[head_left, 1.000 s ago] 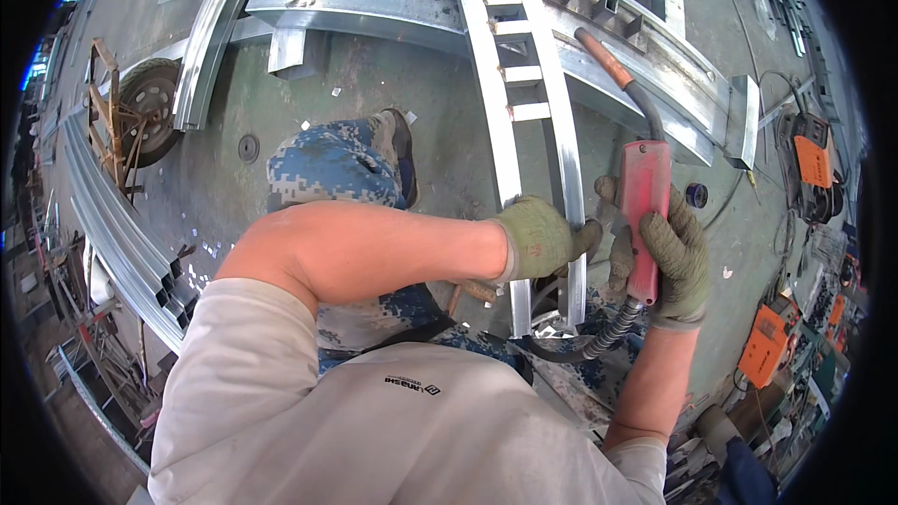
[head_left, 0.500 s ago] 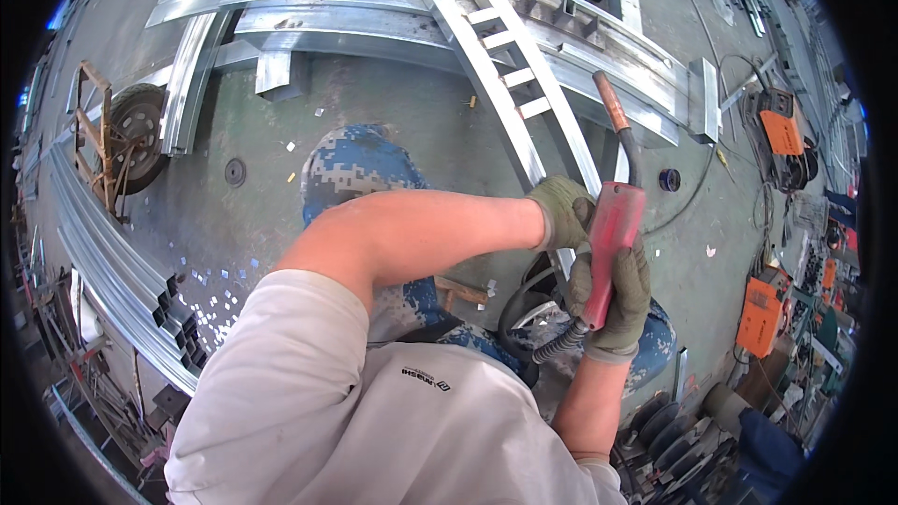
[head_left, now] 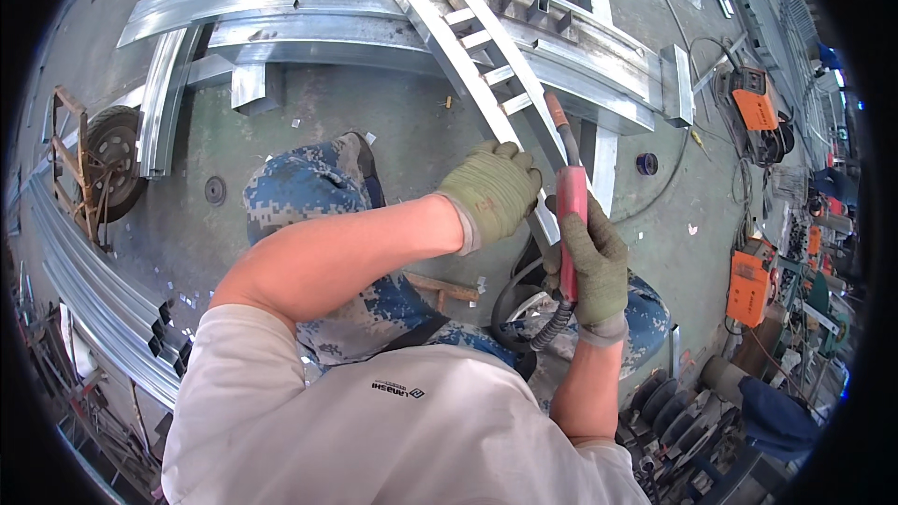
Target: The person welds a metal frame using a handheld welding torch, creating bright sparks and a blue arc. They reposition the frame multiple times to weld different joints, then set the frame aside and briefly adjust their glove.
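A ladder-shaped frame of shiny metal (head_left: 440, 42), two long rails joined by short rungs, slopes from the top of the view toward my knees. My gloved left hand (head_left: 493, 189) is closed over the near part of its left rail, knuckles up; the fingertips are hidden. In my gloved right hand (head_left: 599, 271) is a welding torch (head_left: 572, 189) with a red handle, gripped with the fingers wrapped round it. Its copper-coloured nozzle (head_left: 556, 110) points up and away, close beside the right rail. A ribbed black cable (head_left: 554, 325) leaves the handle's lower end.
Metal channels (head_left: 309, 33) lie crosswise beneath the frame. More profiles (head_left: 103, 285) are stacked at left by a wheeled rusty stand (head_left: 117, 159). Orange machines (head_left: 751, 285) stand at right, with cables on the floor. A dark spool (head_left: 646, 164) sits right of the frame.
My left hand has shifted left and turned its back upward on the rail. The torch has moved left and is more upright, its nozzle nearer the frame. The whole view has shifted slightly.
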Available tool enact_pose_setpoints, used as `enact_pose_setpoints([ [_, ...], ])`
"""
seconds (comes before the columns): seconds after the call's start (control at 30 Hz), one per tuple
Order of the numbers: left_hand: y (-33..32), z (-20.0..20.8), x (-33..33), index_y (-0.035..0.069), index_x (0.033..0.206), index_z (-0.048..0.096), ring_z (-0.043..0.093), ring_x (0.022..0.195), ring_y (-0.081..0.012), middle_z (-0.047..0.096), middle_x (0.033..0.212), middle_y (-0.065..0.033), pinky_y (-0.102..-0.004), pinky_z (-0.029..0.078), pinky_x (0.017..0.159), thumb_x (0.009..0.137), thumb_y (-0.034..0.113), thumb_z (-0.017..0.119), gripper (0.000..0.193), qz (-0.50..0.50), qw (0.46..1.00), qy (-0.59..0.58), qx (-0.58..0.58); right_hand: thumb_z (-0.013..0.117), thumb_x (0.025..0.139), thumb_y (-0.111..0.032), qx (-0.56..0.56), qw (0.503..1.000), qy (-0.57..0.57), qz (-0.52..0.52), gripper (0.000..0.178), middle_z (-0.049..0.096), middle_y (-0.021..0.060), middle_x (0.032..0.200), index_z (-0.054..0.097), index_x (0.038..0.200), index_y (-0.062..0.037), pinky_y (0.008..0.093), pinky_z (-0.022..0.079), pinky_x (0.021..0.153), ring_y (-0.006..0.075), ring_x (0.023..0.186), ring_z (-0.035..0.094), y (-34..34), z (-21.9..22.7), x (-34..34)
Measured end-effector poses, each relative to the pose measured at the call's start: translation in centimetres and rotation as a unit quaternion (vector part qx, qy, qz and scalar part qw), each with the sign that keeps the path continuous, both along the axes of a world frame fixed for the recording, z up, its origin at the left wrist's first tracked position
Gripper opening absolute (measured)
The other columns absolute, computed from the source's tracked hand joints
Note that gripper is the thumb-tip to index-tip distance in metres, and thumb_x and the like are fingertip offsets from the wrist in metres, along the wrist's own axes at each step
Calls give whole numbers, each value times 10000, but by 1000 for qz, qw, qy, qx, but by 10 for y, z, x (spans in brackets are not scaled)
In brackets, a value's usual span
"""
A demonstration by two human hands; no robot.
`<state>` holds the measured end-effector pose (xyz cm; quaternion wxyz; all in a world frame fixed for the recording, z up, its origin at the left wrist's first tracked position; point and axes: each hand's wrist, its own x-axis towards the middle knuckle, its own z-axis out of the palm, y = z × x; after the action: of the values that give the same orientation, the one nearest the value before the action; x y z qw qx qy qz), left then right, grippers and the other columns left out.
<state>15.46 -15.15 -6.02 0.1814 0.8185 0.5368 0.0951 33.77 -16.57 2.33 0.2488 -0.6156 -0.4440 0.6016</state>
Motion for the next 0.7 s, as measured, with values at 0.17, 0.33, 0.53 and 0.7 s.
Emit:
enact_pose_setpoints([
  [0.17, 6, 17, -12, 32, 1130, 692, 689, 991, -305, 723, 1066, -140, -446, 527, 864, 1049, 302, 553, 314, 151, 952, -221, -148, 663, 1053, -230, -36, 999, -24, 29, 548, 682, 34, 1026, 515, 1548, -48, 259, 463, 484, 102, 601, 609, 2, -12, -7],
  [0.33, 3, -6, -6, -17, 1185, 669, 680, 879, -254, 719, 971, -172, -400, 535, 810, 1088, 375, 534, 426, 213, 814, -481, -246, 681, 1047, -208, -19, 999, -16, 27, 557, 676, 24, 970, 512, 1557, -60, 248, 457, 519, 85, 614, 595, -1, -28, -15],
  [0.53, -1, 1, 6, -11, 1207, 656, 685, 885, -277, 719, 994, -190, -409, 537, 835, 1078, 385, 554, 429, 217, 802, -503, -238, 685, 1045, -203, -18, 999, -33, 19, 566, 681, 20, 946, 507, 1567, -75, 254, 454, 530, 85, 626, 596, 5, -23, -21],
  [0.7, -1, 2, 10, -7, 1214, 631, 698, 905, -314, 720, 1002, -206, -426, 538, 838, 1064, 390, 574, 428, 223, 809, -494, -225, 684, 1044, -213, 1, 1000, -21, 12, 559, 692, 27, 965, 516, 1559, -75, 252, 459, 534, 89, 631, 601, 5, -28, -21],
])
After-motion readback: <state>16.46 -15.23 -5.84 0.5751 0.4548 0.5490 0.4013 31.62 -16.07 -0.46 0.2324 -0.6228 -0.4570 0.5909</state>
